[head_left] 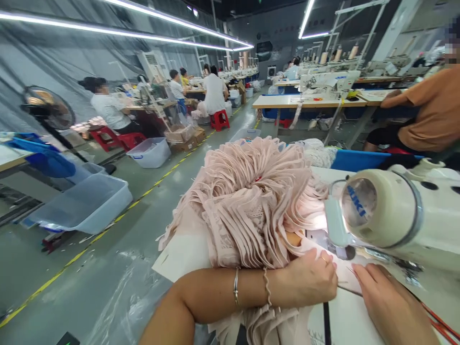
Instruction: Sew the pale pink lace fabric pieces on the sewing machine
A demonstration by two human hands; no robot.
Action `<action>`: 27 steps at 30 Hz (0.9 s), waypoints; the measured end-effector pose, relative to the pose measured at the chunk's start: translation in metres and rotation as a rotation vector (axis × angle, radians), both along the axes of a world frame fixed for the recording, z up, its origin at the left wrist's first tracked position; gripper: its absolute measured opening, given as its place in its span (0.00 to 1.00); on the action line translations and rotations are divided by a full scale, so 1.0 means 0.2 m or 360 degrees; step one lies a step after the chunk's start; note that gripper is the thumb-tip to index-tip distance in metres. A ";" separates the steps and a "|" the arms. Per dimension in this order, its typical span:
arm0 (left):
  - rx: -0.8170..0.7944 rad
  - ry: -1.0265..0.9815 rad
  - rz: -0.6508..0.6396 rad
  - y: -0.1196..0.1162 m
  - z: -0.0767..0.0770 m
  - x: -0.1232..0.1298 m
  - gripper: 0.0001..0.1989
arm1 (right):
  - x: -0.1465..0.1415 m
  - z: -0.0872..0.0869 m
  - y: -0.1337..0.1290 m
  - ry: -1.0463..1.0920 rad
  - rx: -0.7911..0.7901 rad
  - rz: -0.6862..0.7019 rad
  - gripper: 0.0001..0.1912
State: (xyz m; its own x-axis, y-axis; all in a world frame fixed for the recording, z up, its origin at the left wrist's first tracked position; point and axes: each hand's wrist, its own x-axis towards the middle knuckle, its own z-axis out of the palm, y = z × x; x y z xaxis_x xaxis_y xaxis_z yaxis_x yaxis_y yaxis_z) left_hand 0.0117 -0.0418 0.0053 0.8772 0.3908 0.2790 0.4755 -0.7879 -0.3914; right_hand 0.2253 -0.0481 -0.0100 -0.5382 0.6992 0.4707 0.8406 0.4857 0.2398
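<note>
Pink fabric point(233, 230) heaped on worktop point(181, 256), beside sewing machine point(381, 206). Likely light, limp, easily rucked; pinch near edge, keep flat. Left hand point(311, 280): grip pinched closed on fabric. Right hand point(391, 302): grip open, fingers extended.

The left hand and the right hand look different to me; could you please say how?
The left hand has curled fingers; the right hand has straighter ones. Two bracelets circle the left hand's wrist; none shows by the right hand. Both are beside the sewing machine.
</note>
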 end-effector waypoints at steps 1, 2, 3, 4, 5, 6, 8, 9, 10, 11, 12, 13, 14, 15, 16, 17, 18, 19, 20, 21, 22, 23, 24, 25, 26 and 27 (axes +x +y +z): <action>-0.0019 0.0003 0.0019 0.00 -0.01 0.00 0.12 | -0.01 0.03 -0.01 -0.0103 0.0012 -0.0052 0.14; -0.0043 0.0020 0.0047 0.00 -0.02 0.01 0.13 | -0.02 0.06 -0.02 -0.0176 -0.0017 -0.0121 0.15; -0.0063 0.0036 0.0084 0.00 -0.04 0.01 0.14 | -0.03 0.09 -0.02 -0.0262 -0.0105 -0.0196 0.15; -0.0071 0.0045 0.0114 -0.01 -0.05 0.02 0.15 | -0.05 0.11 -0.01 -0.0336 -0.0226 -0.0311 0.15; -0.0071 0.0042 0.0132 -0.01 -0.06 0.02 0.17 | -0.06 0.13 0.01 -0.0387 -0.0366 -0.0446 0.15; -0.0073 0.0033 0.0136 -0.01 -0.06 0.02 0.17 | -0.07 0.14 0.03 -0.0416 -0.0514 -0.0570 0.15; -0.0091 0.0023 0.0096 -0.01 -0.05 0.02 0.17 | -0.10 0.16 0.07 -0.0372 -0.0777 -0.0722 0.12; -0.0116 0.0026 0.0065 0.00 -0.04 0.02 0.16 | -0.11 0.15 0.09 -0.0306 -0.0871 -0.0732 0.08; -0.0143 0.0026 0.0031 0.00 -0.03 0.01 0.16 | -0.13 0.14 0.10 -0.0225 -0.0925 -0.0709 0.05; -0.0174 0.0010 0.0020 0.01 -0.02 0.01 0.15 | -0.14 0.13 0.11 -0.0139 -0.0932 -0.0674 0.04; -0.0212 -0.0031 0.0051 0.02 -0.01 0.00 0.14 | -0.15 0.11 0.11 -0.0059 -0.0901 -0.0642 0.05; -0.0262 -0.0105 0.0129 0.03 -0.01 0.00 0.14 | -0.16 0.08 0.10 0.0007 -0.0840 -0.0623 0.06; -0.0329 -0.0204 0.0229 0.04 -0.01 0.00 0.14 | -0.17 0.06 0.09 0.0061 -0.0762 -0.0611 0.07; -0.0408 -0.0317 0.0328 0.05 -0.02 0.00 0.15 | -0.17 0.04 0.08 0.0110 -0.0687 -0.0604 0.07; -0.0493 -0.0418 0.0378 0.05 -0.02 0.00 0.15 | -0.16 0.02 0.07 0.0157 -0.0627 -0.0598 0.06; -0.0566 -0.0490 0.0351 0.05 -0.03 0.00 0.16 | -0.16 0.00 0.05 0.0204 -0.0590 -0.0587 0.05; -0.0603 -0.0523 0.0261 0.04 -0.04 0.00 0.17 | -0.15 -0.01 0.04 0.0251 -0.0580 -0.0569 0.05; -0.0596 -0.0514 0.0154 0.03 -0.04 0.00 0.18 | -0.14 -0.01 0.04 0.0295 -0.0588 -0.0550 0.04; -0.0553 -0.0468 0.0063 0.01 -0.04 0.00 0.19 | -0.14 -0.01 0.03 0.0334 -0.0605 -0.0535 0.04; -0.0486 -0.0398 0.0009 0.00 -0.04 0.00 0.19 | -0.13 -0.01 0.03 0.0364 -0.0627 -0.0524 0.05; -0.0415 -0.0320 -0.0001 -0.01 -0.04 0.00 0.20 | -0.13 -0.01 0.03 0.0387 -0.0647 -0.0520 0.05; -0.0355 -0.0251 0.0021 -0.03 -0.04 0.00 0.21 | -0.13 -0.01 0.03 0.0404 -0.0663 -0.0520 0.06; -0.0317 -0.0192 0.0044 -0.03 -0.03 0.00 0.21 | -0.13 0.00 0.03 0.0416 -0.0676 -0.0521 0.06; -0.0294 -0.0150 0.0054 -0.04 -0.03 0.00 0.21 | -0.13 0.00 0.03 0.0425 -0.0687 -0.0521 0.07; -0.0281 -0.0125 0.0064 -0.04 -0.03 0.00 0.21 | -0.13 0.00 0.03 0.0433 -0.0701 -0.0518 0.07; -0.0272 -0.0113 0.0078 -0.04 -0.03 0.00 0.21 | -0.14 0.00 0.03 0.0441 -0.0711 -0.0517 0.08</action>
State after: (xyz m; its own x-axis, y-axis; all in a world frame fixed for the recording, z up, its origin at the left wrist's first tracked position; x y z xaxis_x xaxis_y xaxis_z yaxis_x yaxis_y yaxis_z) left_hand 0.0118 -0.0507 -0.0011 0.8363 0.4799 0.2652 0.5368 -0.8151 -0.2177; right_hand 0.1982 -0.0412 -0.0095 -0.1644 0.9686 0.1863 0.9643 0.1976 -0.1761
